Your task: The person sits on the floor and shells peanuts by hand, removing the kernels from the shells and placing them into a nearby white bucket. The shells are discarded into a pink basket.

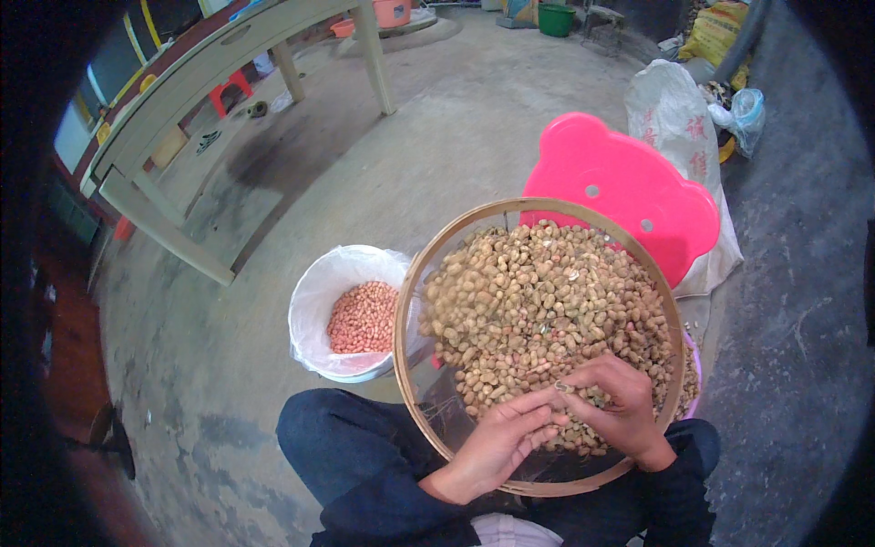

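A round sieve with a wooden rim [403, 342] rests over my lap, holding a heap of unshelled peanuts [547, 287]. My right hand [615, 403] pinches a peanut [564, 387] between thumb and fingertips above the heap. Close beside it, my left hand [509, 437] has its fingers slightly curled, the fingertips near that peanut; whether it holds anything is hidden. Left of the sieve stands a white bucket lined with a plastic bag [311, 321], with shelled pink peanuts [362, 318] inside.
A pink plastic stool [615, 164] lies beyond the sieve, partly under its rim. Behind it is a white woven sack [673, 116]. A purple-rimmed basin [696, 376] shows at the sieve's right. A wooden table [205, 61] stands at the upper left, a green basin [556, 20] farther back.
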A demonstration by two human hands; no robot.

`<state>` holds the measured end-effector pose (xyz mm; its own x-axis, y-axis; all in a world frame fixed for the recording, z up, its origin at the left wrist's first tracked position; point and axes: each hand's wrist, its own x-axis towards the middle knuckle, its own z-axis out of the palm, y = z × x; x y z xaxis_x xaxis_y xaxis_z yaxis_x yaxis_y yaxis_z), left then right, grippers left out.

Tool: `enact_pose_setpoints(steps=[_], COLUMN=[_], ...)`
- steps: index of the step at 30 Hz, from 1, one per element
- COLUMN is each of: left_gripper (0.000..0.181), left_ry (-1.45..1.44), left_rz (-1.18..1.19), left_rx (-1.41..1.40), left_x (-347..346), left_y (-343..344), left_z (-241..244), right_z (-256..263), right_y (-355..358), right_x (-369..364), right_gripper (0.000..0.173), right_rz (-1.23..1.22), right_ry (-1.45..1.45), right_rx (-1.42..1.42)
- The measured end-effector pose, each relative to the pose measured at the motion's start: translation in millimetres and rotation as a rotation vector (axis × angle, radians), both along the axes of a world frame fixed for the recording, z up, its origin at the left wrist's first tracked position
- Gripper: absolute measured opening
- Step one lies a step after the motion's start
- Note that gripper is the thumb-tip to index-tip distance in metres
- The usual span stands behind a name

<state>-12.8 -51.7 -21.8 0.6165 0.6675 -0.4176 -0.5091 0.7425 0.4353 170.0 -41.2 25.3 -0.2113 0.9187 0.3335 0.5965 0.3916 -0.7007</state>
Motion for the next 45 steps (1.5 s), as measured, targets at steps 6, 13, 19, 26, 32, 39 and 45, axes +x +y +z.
enact_pose_setpoints(steps=[6,13,19,26,32,39,45], left_gripper=[0.039,0.035,0.028,0.038,0.034,0.022,0.023], left_ry=[0.058,0.053,0.046,0.004,-0.012,0.039,0.016], left_rz=[0.028,0.184,0.220,0.286,0.326,0.327,0.339], left_rx=[0.023,0.015,-0.009,-0.102,-0.120,-0.096,-0.081], left_x=[1.7,-3.1,-3.5,-5.8,-3.6,-2.3,-3.1], left_y=[3.9,4.7,2.9,4.2,3.8,2.6,2.9], left_z=[16.9,7.1,4.1,7.2,4.1,2.5,-2.5], right_z=[19.1,5.1,9.6,-20.4,-32.3,-36.0,-37.1], right_y=[7.2,-12.9,-10.2,24.4,35.7,39.0,39.9], right_x=[29.4,174.1,151.9,23.7,16.2,12.0,11.6], right_gripper=[0.014,0.014,0.014,0.011,0.018,0.026,0.022], right_rz=[-0.267,-0.867,-0.923,-0.164,-0.188,-0.160,-0.168], right_ry=[0.051,-0.485,-0.376,-0.543,-0.634,-0.617,-0.657], right_rx=[0.067,0.116,0.203,0.300,0.230,0.261,0.263])
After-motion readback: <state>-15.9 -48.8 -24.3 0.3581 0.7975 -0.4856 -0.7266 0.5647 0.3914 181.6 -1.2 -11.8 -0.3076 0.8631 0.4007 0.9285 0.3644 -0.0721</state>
